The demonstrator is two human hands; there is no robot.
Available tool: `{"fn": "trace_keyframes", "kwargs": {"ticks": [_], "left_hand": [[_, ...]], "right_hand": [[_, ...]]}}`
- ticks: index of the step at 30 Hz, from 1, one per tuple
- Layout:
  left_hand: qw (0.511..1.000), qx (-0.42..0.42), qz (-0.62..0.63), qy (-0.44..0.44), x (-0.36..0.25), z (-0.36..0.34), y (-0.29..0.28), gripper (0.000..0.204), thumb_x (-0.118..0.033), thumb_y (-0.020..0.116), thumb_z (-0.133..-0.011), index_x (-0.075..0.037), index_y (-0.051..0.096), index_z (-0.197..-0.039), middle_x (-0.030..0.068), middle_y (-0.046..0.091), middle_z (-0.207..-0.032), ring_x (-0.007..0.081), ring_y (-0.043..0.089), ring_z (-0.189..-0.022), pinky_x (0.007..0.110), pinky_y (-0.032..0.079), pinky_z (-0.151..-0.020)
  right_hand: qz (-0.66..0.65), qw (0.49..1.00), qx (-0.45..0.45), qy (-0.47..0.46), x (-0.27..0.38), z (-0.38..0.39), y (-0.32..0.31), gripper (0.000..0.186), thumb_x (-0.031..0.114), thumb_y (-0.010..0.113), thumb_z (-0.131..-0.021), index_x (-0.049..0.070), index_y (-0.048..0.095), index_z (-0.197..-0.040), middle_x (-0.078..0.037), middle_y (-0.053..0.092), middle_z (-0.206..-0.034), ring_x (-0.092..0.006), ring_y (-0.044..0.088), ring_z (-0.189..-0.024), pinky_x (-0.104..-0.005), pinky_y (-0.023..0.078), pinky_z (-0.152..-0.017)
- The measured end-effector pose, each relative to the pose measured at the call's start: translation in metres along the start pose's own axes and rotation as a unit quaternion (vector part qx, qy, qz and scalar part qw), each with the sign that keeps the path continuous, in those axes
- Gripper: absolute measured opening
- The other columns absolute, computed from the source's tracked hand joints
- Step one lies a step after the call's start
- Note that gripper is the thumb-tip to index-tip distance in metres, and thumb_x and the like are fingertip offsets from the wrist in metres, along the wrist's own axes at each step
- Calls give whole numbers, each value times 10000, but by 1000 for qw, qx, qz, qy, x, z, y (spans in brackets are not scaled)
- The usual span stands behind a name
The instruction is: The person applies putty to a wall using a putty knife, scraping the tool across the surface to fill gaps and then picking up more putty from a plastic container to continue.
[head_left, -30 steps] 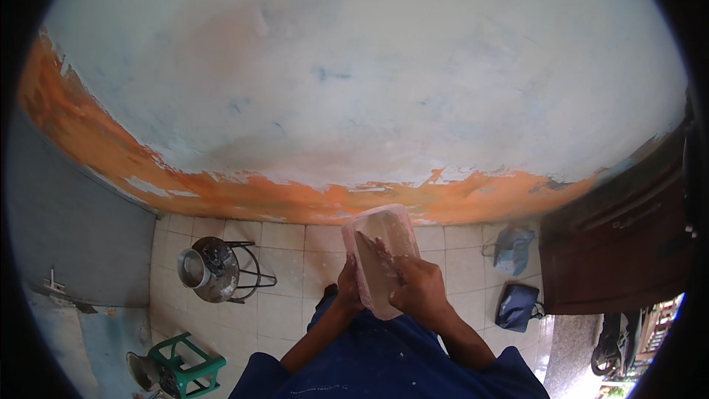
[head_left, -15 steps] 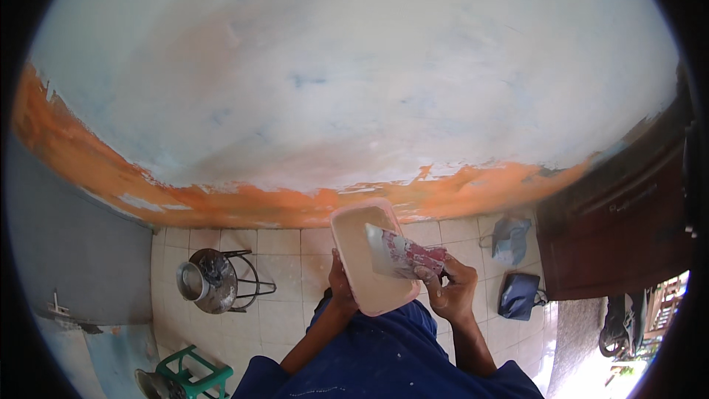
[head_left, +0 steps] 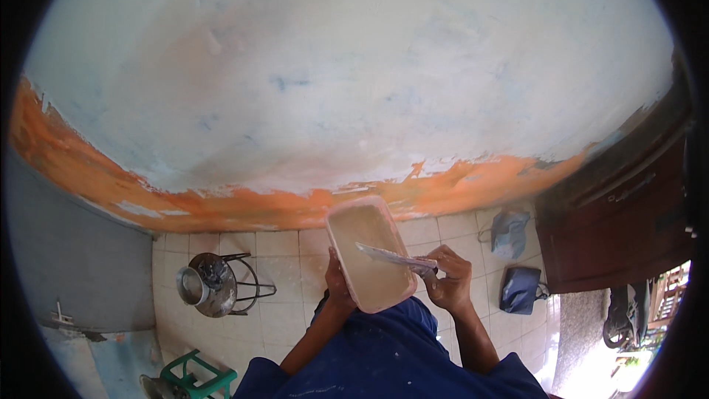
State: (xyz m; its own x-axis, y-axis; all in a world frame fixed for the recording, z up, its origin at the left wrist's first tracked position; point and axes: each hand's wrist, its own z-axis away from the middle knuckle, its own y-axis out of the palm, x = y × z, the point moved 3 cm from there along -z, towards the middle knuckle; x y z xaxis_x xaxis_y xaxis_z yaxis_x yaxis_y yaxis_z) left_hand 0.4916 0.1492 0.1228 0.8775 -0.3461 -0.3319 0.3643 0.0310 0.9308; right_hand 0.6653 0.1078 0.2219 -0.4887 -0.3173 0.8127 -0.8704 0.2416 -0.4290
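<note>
My left hand (head_left: 338, 281) grips the left side of a pinkish rectangular plastic tub (head_left: 407, 294), held in front of my body. Inside the tub is a smooth layer of pale beige paste (head_left: 362, 273). In my right hand (head_left: 449, 278) is a putty knife (head_left: 391, 255), its handle smeared with white and dark red. The blade hangs over the tub, seen nearly edge-on, its tip pointing to the upper left; I cannot tell whether it touches the paste. Ahead stands a wall (head_left: 354, 89) coated whitish, with bare orange along its lower part.
A round stool (head_left: 225, 299) with a metal pot (head_left: 192, 286) stands at left, near a green plastic stool (head_left: 198, 380). On the tiled floor at right lie a dark blue bag (head_left: 520, 290) and a grey-blue bag (head_left: 509, 235), beside a dark reddish-brown door (head_left: 620, 214).
My right hand has turned the putty knife, so its broad blade now shows nearly edge-on over the tub. The tub and my left hand have barely shifted.
</note>
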Motion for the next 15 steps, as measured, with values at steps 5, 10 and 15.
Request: {"fn": "trace_keyframes", "kwargs": {"ticks": [5, 10, 15], "left_hand": [[997, -19, -70, 20, 0, 4, -5, 542, -499, 345, -929, -56, 447, -1224, 128, 566, -1100, 267, 572, -988, 424, 484, -855], [997, -54, -50, 22, 2, 7, -10, 529, -491, 345, -932, -58, 453, -1217, 122, 567, -1085, 257, 574, -969, 408, 488, -844], [999, -35, -28, 20, -1, 7, -2, 529, -489, 337, -935, -59, 455, -1219, 119, 567, -1090, 254, 571, -979, 407, 485, -850]], "right_hand": [[11, 1000, -6, -22, 6, 0, -4, 289, 2, 604, -617, 52, 701, -886, -63, 667, -755, -194, 568, -645, -298, 476, -573], [-23, 999, -4, -28, 3, 1, 0, 229, -1, 610, -652, 36, 693, -862, -75, 662, -752, -180, 557, -623, -280, 459, -556], [-10, 999, 22, 37, -11, 9, 2, 112, 30, 620, -752, -21, 666, -841, -85, 646, -726, -130, 531, -578, -240, 419, -524]]}}
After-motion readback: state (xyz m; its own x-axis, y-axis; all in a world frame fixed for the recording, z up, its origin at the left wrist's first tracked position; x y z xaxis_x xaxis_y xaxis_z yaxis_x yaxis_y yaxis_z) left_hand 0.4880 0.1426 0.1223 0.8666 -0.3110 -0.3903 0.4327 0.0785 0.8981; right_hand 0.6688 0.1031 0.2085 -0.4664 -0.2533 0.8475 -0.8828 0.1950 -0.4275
